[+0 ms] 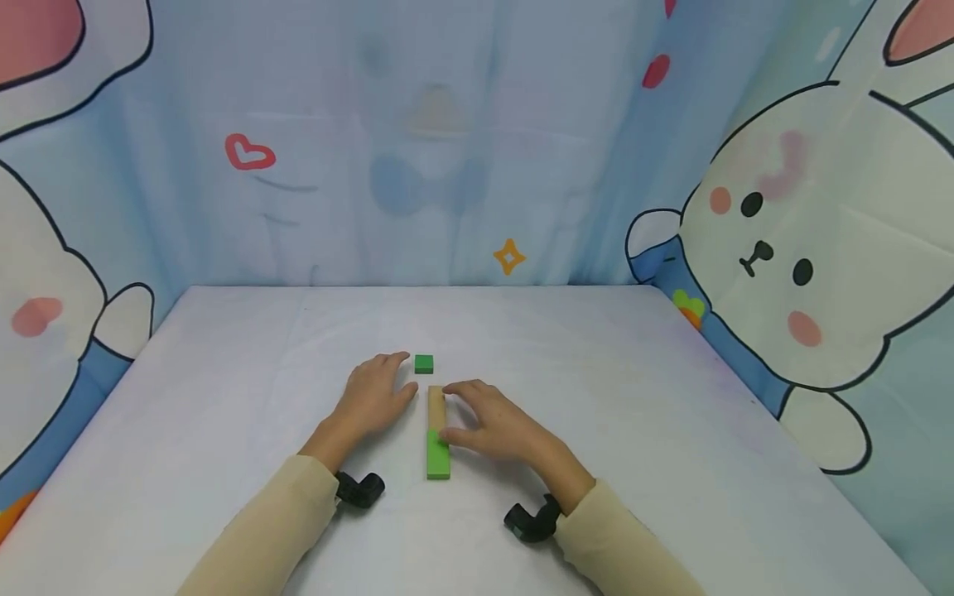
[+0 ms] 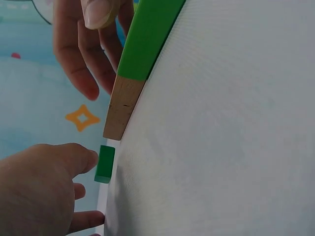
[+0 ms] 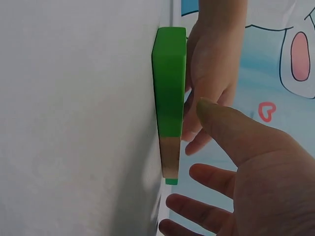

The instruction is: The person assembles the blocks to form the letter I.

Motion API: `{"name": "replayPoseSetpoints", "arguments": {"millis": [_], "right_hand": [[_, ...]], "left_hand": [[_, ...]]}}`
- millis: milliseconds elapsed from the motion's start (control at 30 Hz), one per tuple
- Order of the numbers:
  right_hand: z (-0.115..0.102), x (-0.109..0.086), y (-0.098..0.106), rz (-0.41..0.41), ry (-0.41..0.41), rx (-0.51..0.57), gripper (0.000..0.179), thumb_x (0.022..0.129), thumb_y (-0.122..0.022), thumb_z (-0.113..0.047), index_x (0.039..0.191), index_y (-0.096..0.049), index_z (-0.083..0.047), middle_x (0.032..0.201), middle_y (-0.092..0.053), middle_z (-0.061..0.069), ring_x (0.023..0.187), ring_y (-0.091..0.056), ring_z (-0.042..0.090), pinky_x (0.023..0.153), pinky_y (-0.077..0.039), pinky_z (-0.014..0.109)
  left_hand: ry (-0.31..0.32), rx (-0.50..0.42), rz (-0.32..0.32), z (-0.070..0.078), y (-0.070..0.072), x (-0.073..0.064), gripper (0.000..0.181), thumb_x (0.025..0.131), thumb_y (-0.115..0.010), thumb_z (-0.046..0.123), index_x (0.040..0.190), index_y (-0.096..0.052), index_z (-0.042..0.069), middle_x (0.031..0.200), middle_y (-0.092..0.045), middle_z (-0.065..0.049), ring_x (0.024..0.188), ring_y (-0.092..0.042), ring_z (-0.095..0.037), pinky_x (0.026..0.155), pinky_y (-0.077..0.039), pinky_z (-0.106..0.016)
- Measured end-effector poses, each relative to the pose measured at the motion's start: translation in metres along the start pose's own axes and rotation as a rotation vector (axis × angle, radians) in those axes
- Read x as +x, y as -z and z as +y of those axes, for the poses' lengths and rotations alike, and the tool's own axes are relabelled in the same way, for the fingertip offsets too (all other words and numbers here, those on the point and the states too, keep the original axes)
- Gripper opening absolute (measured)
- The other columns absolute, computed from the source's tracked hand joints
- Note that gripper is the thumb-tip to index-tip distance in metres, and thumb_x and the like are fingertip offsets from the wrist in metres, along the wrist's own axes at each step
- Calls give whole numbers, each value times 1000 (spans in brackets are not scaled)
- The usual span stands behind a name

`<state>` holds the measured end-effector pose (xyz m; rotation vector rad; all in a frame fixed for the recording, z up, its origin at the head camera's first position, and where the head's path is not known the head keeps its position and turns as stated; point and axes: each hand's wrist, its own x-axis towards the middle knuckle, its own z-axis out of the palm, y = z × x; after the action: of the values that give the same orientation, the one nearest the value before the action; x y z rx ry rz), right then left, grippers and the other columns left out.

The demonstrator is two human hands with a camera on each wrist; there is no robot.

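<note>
A small green block (image 1: pixel 424 364) lies on the white table, just past the far end of two blocks set end to end. Of these two, the plain wooden block (image 1: pixel 436 407) is farther away and the bright green block (image 1: pixel 438 462) nearer. My left hand (image 1: pixel 373 396) is left of the small block, fingers spread and nothing held; whether a fingertip touches it I cannot tell. To the right of the row, my right hand (image 1: pixel 495 422) has its thumb and fingers apart beside the wooden and bright green blocks. It grips neither; contact is unclear.
The white table (image 1: pixel 656 397) reaches back to a blue curtain (image 1: pixel 335 223) printed with rabbits, a heart and a star. Each wrist carries a black camera, the left camera (image 1: pixel 361 490) and the right camera (image 1: pixel 532 521), low over the tabletop.
</note>
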<state>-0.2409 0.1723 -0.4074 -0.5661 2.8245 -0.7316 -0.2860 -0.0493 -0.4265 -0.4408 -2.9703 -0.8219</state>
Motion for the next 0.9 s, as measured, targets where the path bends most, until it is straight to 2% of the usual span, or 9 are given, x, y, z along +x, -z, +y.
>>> {"name": "replayPoseSetpoints", "arguments": {"millis": [167,533,700,900], "right_hand": [[-3,0,-4,-14,21,-22,70,92,-73,-52,152,-50,-22,157,-48,6,147,-44,29,118,-40,54],[-2,-5,-7,-12,59,-71,69,92,-73,-53,149,-53,-21,155,-50,8,146,-45,31,118,-40,53],[-3,-6,-8,-9,78,-79,68,92,-73,-52,148,-54,-19,154,-51,11,145,-46,32,118,-40,53],[-4,-6,-9,0,94,-103,66,93,-73,-51,147,-54,-19,152,-52,13,144,-47,34,118,-40,53]], "left_hand": [[-5,-12,21,-4,3,2,57,105,-57,33,154,-46,6,153,-51,-20,145,-44,-39,122,-30,-58],[-14,-17,43,-3,-2,14,53,103,-61,31,151,-51,10,150,-54,-19,143,-47,-39,121,-32,-55],[-9,-5,60,-1,-3,16,50,102,-63,29,147,-56,11,147,-56,-18,140,-50,-38,119,-34,-57],[15,20,48,1,-3,19,47,102,-64,29,146,-58,14,147,-56,-17,139,-50,-41,119,-32,-63]]}}
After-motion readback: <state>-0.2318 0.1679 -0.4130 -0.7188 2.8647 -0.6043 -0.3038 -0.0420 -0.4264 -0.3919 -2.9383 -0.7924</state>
